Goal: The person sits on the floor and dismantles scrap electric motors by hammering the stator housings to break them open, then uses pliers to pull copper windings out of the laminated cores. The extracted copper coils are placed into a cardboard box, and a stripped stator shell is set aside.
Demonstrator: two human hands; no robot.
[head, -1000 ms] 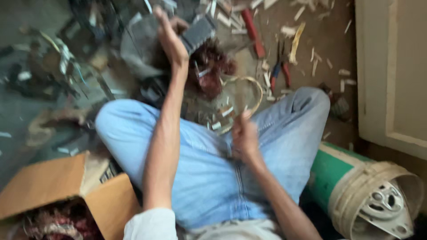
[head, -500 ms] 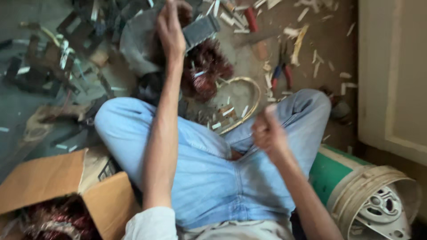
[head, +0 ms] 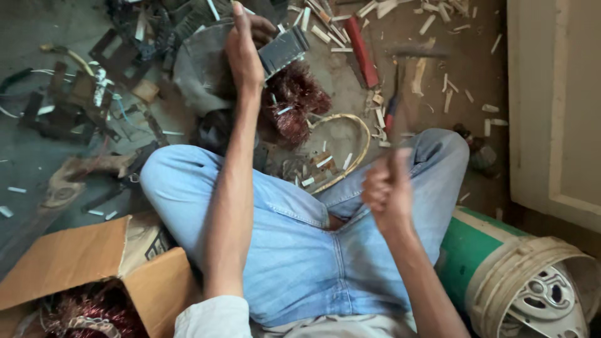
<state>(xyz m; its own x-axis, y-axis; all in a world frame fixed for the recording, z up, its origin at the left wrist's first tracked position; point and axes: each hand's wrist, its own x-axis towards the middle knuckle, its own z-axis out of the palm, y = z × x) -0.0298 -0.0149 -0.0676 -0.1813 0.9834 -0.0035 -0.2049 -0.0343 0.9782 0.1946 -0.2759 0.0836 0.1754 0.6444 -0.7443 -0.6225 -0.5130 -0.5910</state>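
The left hand is stretched forward, its grip closed on a grey ribbed metal core that rests on the floor past the knees; a bristly tuft of reddish copper wire spills from the core's near side. The right hand is a closed fist over the right knee, gripping the handle of a hammer that points away from the body; motion blur smears its dark head and shaft. Both arms cross over soft, faded blue jeans. Between the knees a pale curved hoop lies on the dusty floor, among light splinters and strips. A red bar-shaped piece lies beyond the hammer. To the lower left, an open cardboard box holds more copper windings. To the lower right, a green-and-cream plastic bucket lies on its side, holding a round perforated metal part.
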